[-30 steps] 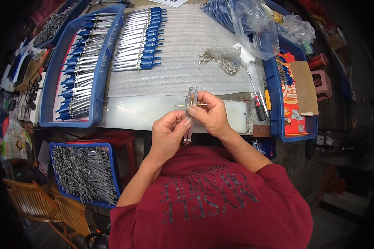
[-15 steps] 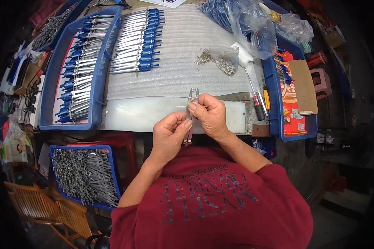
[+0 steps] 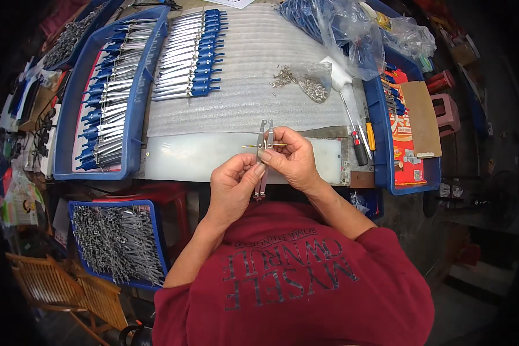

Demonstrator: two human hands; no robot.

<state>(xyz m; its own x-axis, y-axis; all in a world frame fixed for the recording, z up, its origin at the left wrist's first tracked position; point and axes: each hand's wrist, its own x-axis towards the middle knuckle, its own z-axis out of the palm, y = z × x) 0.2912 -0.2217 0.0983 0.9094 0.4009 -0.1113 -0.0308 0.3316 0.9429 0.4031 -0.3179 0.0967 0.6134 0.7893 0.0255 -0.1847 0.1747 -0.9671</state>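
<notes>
A two-legged metal compass part [image 3: 261,135], without a blue head, is held upright in front of my chest. My left hand [image 3: 230,184] pinches its lower portion between thumb and fingers. My right hand [image 3: 297,164] grips the upper portion, thumb across the front. A thin brass-coloured rod [image 3: 248,146] runs crosswise through the legs, one end sticking out to the left and the other near my right fingers. The upper leg ends stand slightly apart. My fingers hide part of the middle.
Blue-headed compasses [image 3: 202,63] lie in a row on a foam sheet [image 3: 254,69]; more fill a blue tray [image 3: 137,98] at left. Small metal fittings [image 3: 313,89] spill from a bag. Screwdrivers [image 3: 358,147] lie at right. A blue bin [image 3: 160,242] holds metal legs below left.
The compass part has turned slightly, so its two legs and the rod show more clearly. My right thumb has shifted a little lower; my left hand stays almost in place.
</notes>
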